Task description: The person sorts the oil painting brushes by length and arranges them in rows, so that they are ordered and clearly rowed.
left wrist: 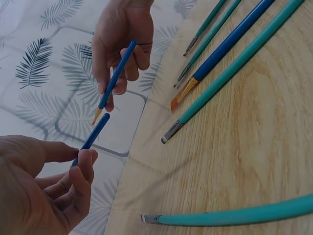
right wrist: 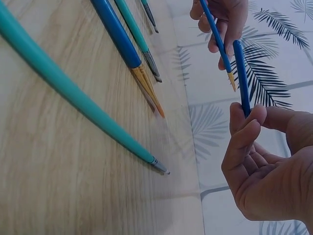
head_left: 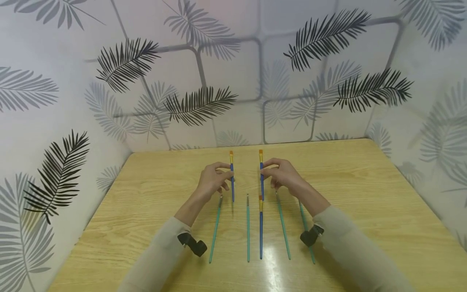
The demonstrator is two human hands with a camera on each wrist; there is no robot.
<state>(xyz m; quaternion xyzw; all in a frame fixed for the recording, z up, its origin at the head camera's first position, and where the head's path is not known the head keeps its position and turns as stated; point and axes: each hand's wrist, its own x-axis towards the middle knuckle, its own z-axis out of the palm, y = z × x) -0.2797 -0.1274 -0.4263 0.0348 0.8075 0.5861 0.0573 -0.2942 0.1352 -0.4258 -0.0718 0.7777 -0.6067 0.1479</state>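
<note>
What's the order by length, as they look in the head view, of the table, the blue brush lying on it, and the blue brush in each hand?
1. Table
2. Lying blue brush
3. Left-held brush and right-held brush: they look about equally long, so I won't rank them.

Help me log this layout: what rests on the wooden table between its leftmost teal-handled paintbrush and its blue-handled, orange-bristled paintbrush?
The head view shows one teal-handled paintbrush between the leftmost teal brush and the resting blue brush.
</note>
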